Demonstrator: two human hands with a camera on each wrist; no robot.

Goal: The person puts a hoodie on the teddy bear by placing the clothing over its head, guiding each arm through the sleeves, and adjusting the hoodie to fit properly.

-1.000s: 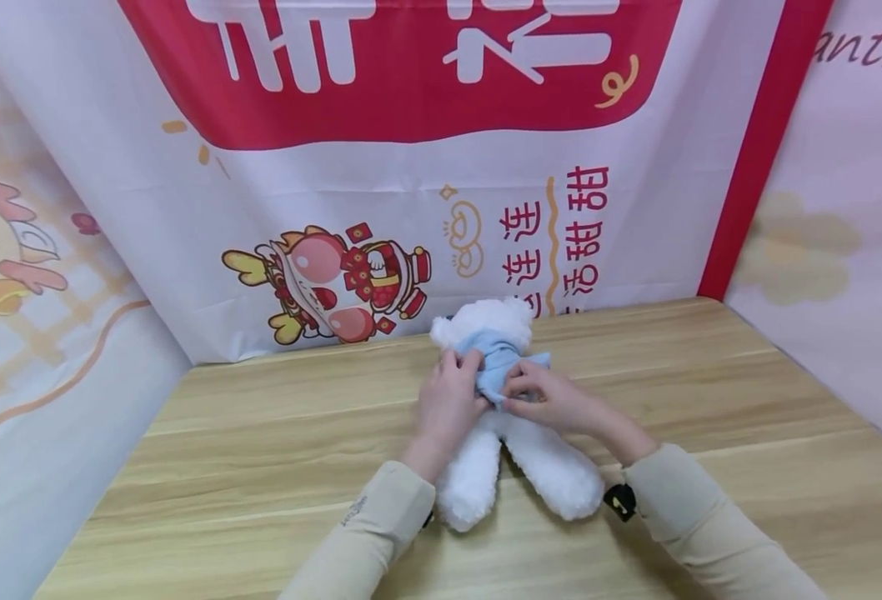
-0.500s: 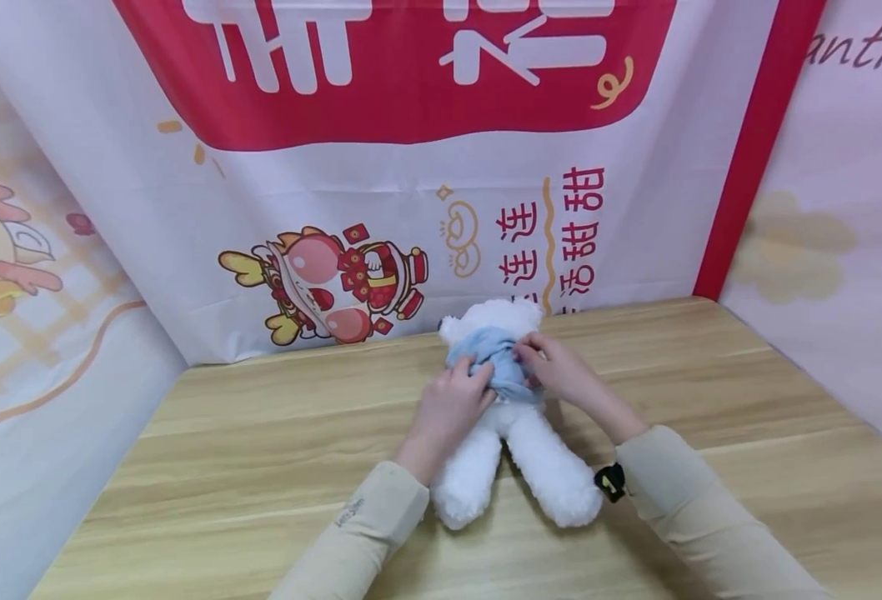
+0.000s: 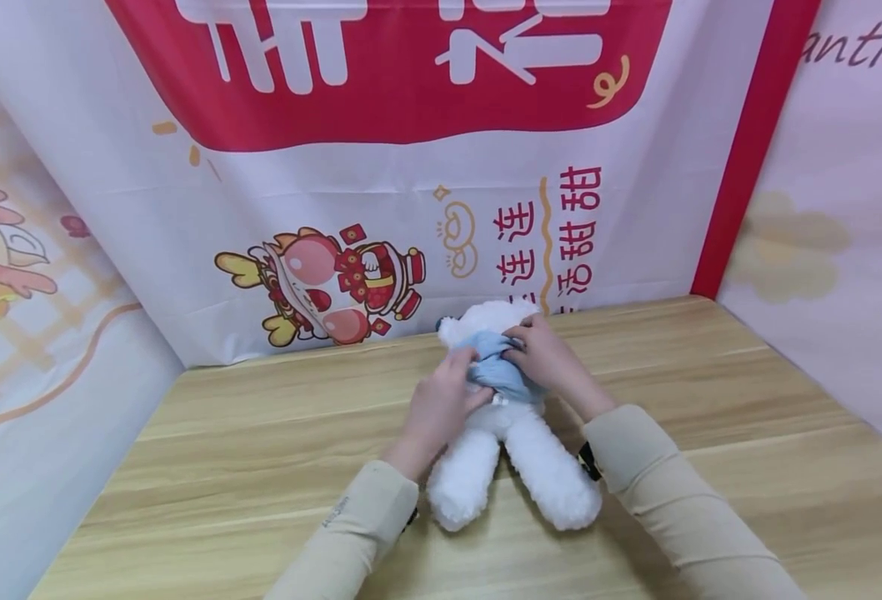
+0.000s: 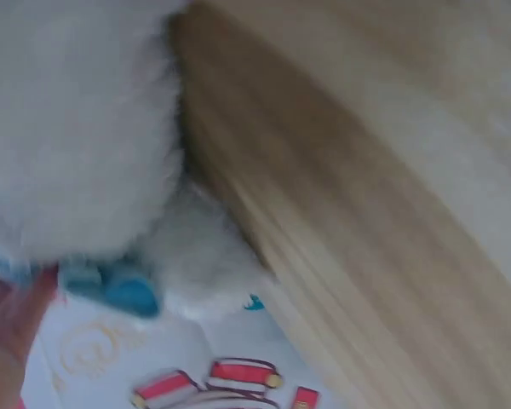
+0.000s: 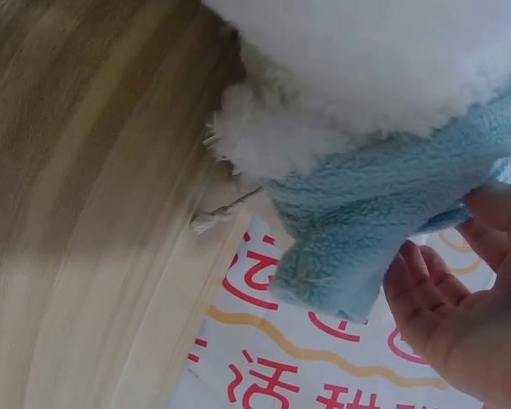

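A white fluffy plush toy (image 3: 549, 475) lies on the wooden table, legs toward me and head by the back wall. Bunched round its upper body is a light blue fleece doll top (image 3: 510, 382). My left hand (image 3: 441, 400) pinches the top's left side, thumb at its lower edge. Higher up on the right, my right hand (image 3: 549, 354) holds the cloth near the toy's head. In the right wrist view a sleeve-like end of the fleece hangs beside the curled fingers (image 5: 413, 285), and a pale cord (image 5: 226, 211) sticks out from beneath the fur.
A white and red printed cloth (image 3: 403, 183) hangs straight behind the table's back edge, close to the toy's head. More printed cloth walls (image 3: 824, 208) flank both sides. The wood-grain table (image 3: 261, 467) stretches to the left and right of the toy.
My right hand has moved from the top's lower edge up toward the toy's head. My left hand has shifted slightly left. The blue cloth now spreads wider across the body.
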